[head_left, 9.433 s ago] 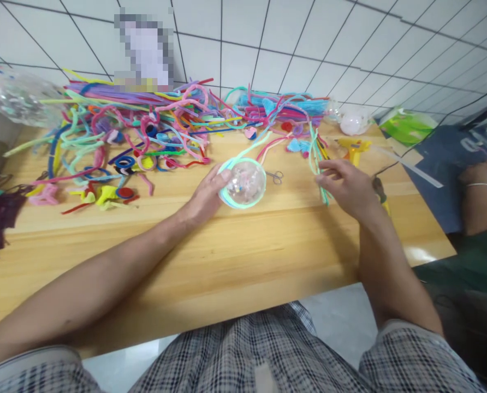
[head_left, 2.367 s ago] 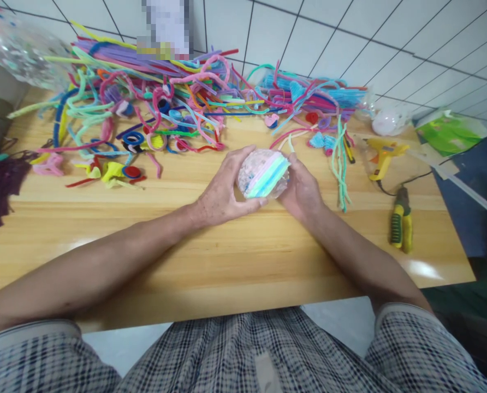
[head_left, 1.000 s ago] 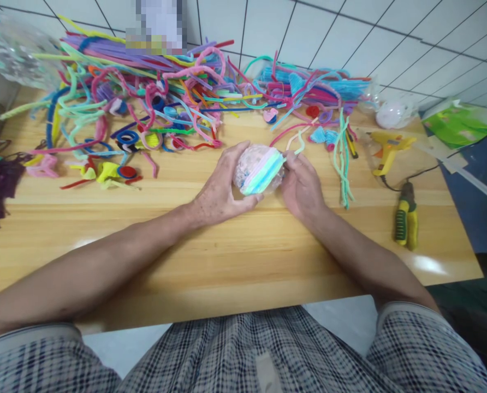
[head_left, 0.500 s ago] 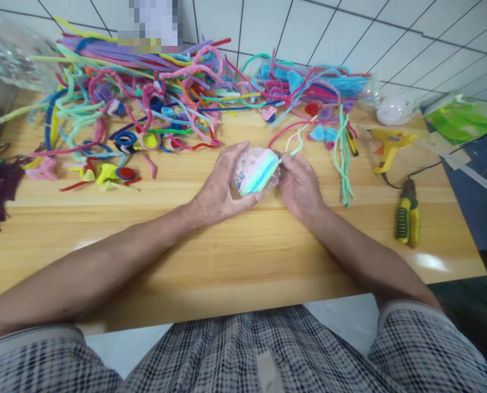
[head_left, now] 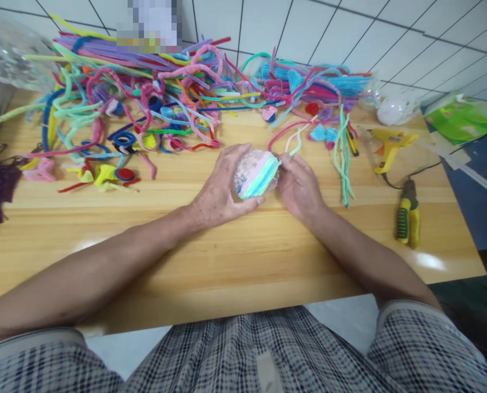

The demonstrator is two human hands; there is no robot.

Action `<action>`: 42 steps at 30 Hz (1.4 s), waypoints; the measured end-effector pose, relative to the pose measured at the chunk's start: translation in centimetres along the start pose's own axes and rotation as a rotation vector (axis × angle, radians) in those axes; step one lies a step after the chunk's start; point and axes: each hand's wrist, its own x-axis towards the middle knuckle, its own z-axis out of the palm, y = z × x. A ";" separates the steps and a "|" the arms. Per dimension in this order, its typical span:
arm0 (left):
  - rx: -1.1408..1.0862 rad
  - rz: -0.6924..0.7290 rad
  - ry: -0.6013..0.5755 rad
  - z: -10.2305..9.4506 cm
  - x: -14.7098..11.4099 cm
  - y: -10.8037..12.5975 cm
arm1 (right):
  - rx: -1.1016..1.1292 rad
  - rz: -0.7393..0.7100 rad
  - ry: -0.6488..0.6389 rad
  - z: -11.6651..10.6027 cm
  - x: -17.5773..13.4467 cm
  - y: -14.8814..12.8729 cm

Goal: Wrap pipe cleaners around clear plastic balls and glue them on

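Observation:
My left hand is wrapped round a clear ball, its thumb along the lower side. Bands of pipe cleaner in pink, green and blue run slantwise over the ball. At the ball's right side, my right hand has thumb and forefinger pinched at the end of the bands, seemingly on a pale green pipe cleaner tip; the other fingers are curled. Just beyond the right fingertips lies a cream and light green pipe cleaner on the table.
Many tangled pipe cleaners cover the table's back. Mint green strands lie right of my hands. Farther right are a yellow glue gun, yellow-green pliers and a utility knife. A clear ball stands near the wall.
Almost nothing differs. The ball has turned very slightly in my hands, and both hands stay in nearly the same place.

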 end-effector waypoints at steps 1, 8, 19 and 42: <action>0.006 0.001 -0.005 0.0 0.0 0.0 | 0.000 0.002 -0.003 0.0 0.0 0.0; 0.008 0.016 -0.009 -0.5 0.2 0.3 | 0.010 0.011 -0.001 0.2 -0.3 -0.3; 0.003 -0.031 0.012 -0.4 0.4 0.6 | -0.043 -0.131 0.025 0.4 -1.0 -1.3; 0.050 -0.051 0.051 -0.5 0.1 -0.9 | -0.219 -0.422 -0.096 -0.1 -0.5 -2.3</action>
